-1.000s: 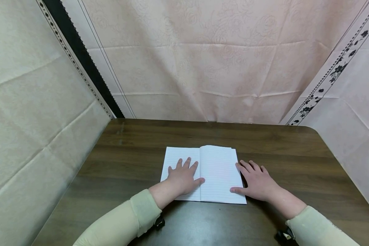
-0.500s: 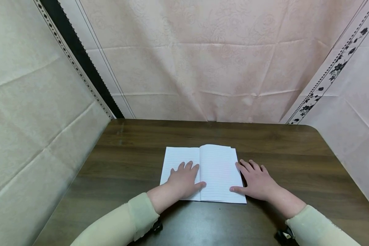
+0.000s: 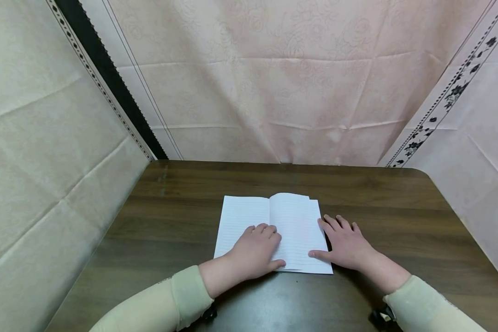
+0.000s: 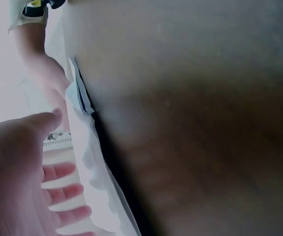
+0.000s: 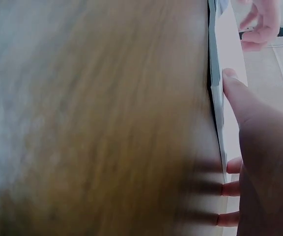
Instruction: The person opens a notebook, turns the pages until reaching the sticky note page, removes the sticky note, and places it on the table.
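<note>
An open notebook [image 3: 292,221] with white lined pages lies flat on the table, its right-hand pages slightly bowed up near the fold. My left hand [image 3: 255,253] is over the lower middle of the notebook, fingers together and a little bent, thumb out toward the right page; in the left wrist view the left hand [image 4: 18,172] holds nothing. At the notebook's right edge lies my right hand [image 3: 348,244], fingers spread, with its thumb on the page. The right wrist view shows the right thumb [image 5: 237,91] touching the paper and the fingers beside the edge.
A dark brown wooden table [image 3: 182,221] lies under the notebook. Pale patterned cloth [image 3: 274,106] hangs behind it, with more cloth at the left and right sides. A black device [image 3: 383,318] is strapped at the right wrist.
My left hand has slid from the left page toward the fold and nearer to me, its spread fingers drawing together. The right hand has hardly moved.
</note>
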Available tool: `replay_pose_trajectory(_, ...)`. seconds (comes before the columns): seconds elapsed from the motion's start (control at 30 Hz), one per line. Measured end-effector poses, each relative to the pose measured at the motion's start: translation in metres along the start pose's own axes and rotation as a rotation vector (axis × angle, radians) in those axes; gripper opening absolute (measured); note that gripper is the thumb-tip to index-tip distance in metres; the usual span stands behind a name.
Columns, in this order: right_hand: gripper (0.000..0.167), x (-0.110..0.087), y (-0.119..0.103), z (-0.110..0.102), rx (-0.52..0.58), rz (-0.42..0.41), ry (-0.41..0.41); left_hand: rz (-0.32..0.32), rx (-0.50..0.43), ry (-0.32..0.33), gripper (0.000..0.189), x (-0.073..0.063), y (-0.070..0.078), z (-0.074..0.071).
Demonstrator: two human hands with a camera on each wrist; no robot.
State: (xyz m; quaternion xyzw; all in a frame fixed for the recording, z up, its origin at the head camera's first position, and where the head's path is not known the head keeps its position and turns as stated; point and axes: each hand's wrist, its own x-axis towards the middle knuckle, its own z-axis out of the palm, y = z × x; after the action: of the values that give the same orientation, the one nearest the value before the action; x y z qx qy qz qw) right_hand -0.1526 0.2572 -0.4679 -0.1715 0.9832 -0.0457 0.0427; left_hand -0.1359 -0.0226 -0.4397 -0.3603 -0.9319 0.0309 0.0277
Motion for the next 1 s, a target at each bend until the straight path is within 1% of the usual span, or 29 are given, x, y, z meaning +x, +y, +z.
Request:
replay_pose_trajectory(0.1, 0.112, 0.001, 0.000, 0.000, -0.001, 0.009, -0.009, 0.085, 0.078, 0.032, 0.055, 0.000, 0.002, 0.001)
replay_pose_trajectory(0.2, 0.112, 0.001, -0.001, 0.000, -0.007, 0.017, -0.009, 0.155, 0.142, 0.067, 0.051, 0.000, 0.006, 0.001)
replay_pose_trajectory(0.3, 0.111, 0.001, -0.003, -0.002, -0.012, 0.019, -0.003, 0.204, 0.179, 0.097, 0.049, 0.001, 0.009, 0.002)
replay_pose_trajectory(0.4, 0.110, 0.001, -0.004, -0.001, -0.010, 0.018, 0.007, 0.233, 0.203, 0.102, 0.049, 0.002, 0.012, 0.003)
replay_pose_trajectory(0.6, 0.111, 0.003, -0.002, 0.004, -0.005, 0.018, 0.007, 0.248, 0.217, 0.078, 0.048, 0.005, 0.014, 0.003)
replay_pose_trajectory(0.77, 0.112, 0.003, -0.004, 0.003, -0.011, 0.027, 0.011, 0.245, 0.236, 0.096, 0.047, 0.006, 0.014, 0.003)
replay_pose_trajectory(1.0, 0.110, 0.003, -0.004, -0.001, -0.031, 0.031, 0.002, 0.246, 0.218, 0.105, 0.044, 0.006, 0.014, 0.002)
